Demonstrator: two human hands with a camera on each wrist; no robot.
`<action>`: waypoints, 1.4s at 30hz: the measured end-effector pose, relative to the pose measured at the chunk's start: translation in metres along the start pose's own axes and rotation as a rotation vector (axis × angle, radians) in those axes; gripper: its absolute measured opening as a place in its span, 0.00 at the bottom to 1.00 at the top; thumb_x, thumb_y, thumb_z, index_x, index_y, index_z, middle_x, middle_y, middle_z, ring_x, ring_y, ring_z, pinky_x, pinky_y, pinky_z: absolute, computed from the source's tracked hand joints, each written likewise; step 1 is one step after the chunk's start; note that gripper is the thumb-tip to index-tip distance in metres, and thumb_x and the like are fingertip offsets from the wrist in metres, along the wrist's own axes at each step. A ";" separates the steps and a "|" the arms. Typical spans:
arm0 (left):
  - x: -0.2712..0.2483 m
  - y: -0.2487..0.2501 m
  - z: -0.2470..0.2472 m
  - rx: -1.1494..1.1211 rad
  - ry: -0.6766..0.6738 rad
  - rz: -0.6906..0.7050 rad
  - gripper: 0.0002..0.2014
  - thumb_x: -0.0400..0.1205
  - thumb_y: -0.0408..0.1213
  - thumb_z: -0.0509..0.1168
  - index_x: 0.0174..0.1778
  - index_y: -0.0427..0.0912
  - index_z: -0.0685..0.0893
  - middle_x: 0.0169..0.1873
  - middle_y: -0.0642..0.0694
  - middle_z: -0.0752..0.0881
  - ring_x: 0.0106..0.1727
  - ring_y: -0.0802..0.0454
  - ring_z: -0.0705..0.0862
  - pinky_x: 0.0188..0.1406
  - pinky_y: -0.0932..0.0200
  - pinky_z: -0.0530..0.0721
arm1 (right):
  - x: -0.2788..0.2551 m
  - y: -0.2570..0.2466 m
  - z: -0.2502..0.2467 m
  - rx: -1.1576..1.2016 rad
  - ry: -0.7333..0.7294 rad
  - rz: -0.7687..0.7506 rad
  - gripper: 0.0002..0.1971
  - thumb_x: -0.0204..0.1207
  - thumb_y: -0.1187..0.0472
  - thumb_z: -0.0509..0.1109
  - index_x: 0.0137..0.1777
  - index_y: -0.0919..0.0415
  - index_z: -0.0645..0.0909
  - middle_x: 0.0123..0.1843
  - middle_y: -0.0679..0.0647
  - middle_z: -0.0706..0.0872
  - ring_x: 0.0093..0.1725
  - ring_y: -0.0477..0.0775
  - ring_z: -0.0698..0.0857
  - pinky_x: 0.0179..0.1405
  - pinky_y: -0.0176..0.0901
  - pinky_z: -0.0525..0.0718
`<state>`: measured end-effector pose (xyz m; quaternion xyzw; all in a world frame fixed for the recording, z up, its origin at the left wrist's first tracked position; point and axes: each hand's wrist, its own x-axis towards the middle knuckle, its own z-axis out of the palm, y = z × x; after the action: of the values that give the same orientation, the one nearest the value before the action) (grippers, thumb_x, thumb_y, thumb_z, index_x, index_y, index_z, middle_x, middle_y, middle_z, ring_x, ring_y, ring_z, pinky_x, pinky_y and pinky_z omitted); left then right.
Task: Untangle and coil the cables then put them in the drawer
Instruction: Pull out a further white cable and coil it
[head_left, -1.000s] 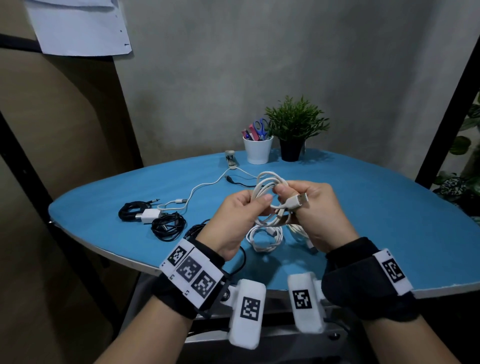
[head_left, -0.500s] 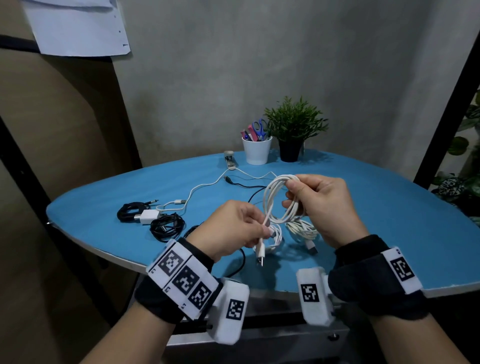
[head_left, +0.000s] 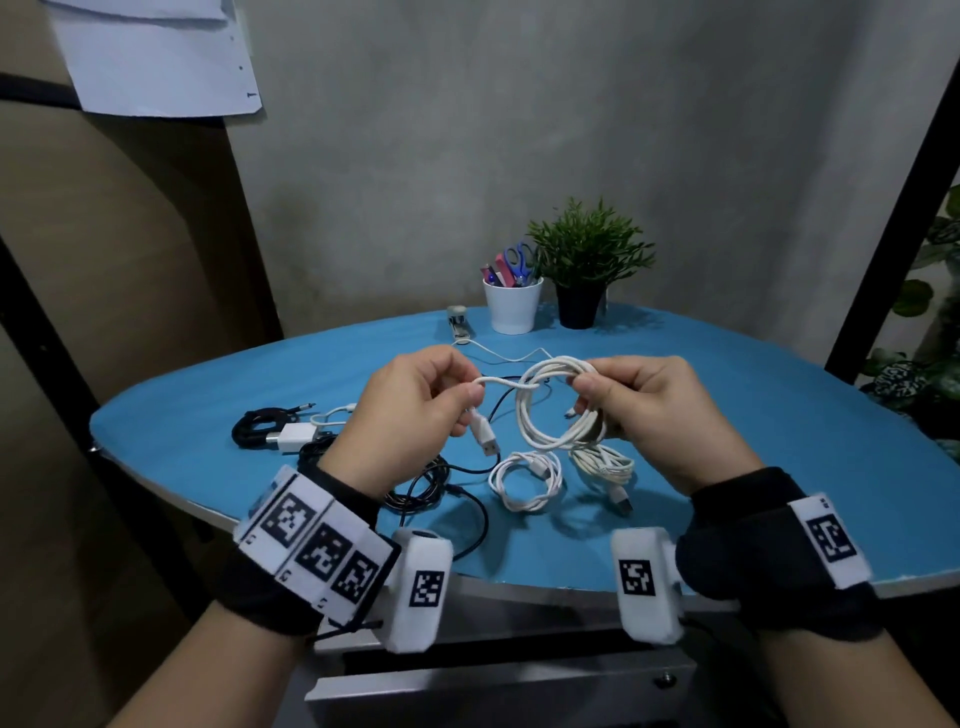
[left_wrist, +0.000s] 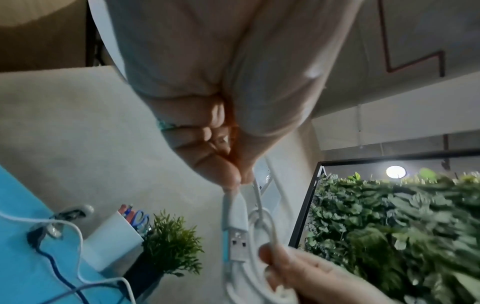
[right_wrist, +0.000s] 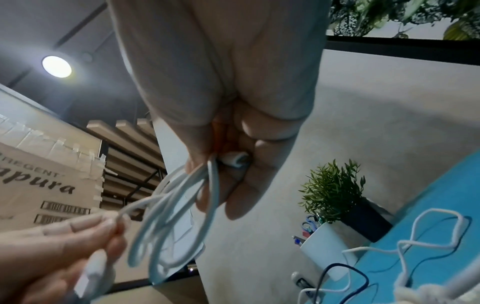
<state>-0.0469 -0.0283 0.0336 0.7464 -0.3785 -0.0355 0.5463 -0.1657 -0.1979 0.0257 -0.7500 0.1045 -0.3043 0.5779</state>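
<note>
My left hand (head_left: 415, 405) pinches the loose end of the round white plastic cable coil (head_left: 558, 410), its USB plug (head_left: 485, 439) hanging below; my right hand (head_left: 649, 410) grips the coil's right side above the blue surface (head_left: 753, 457)

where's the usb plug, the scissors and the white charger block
usb plug (head_left: 488, 445), head view, on the metal tip hanging below the left hand
scissors (head_left: 520, 261), head view, on the blue handles sticking out of the white cup
white charger block (head_left: 294, 435), head view, on its top face
</note>
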 end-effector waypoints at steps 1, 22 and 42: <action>0.000 -0.001 0.001 0.050 0.014 0.019 0.04 0.79 0.32 0.67 0.39 0.42 0.84 0.32 0.43 0.88 0.32 0.53 0.86 0.39 0.60 0.88 | -0.001 -0.003 0.000 0.098 0.004 0.016 0.08 0.77 0.71 0.67 0.40 0.63 0.86 0.28 0.58 0.82 0.25 0.52 0.81 0.24 0.36 0.81; -0.004 0.001 0.037 -0.857 0.067 -0.104 0.05 0.82 0.30 0.59 0.40 0.38 0.77 0.31 0.44 0.88 0.30 0.54 0.84 0.33 0.64 0.82 | -0.006 -0.008 0.010 0.329 -0.084 0.101 0.06 0.73 0.63 0.69 0.42 0.65 0.86 0.29 0.54 0.84 0.26 0.47 0.81 0.24 0.37 0.82; -0.006 -0.002 0.055 -0.635 -0.005 -0.270 0.06 0.81 0.39 0.65 0.46 0.43 0.85 0.36 0.52 0.89 0.33 0.64 0.84 0.44 0.61 0.74 | -0.001 0.002 0.021 0.338 0.201 0.001 0.05 0.76 0.67 0.70 0.41 0.61 0.87 0.29 0.56 0.84 0.27 0.51 0.83 0.30 0.41 0.87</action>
<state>-0.0753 -0.0675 0.0076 0.5822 -0.2479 -0.2254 0.7408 -0.1540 -0.1813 0.0202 -0.6083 0.1094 -0.3904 0.6824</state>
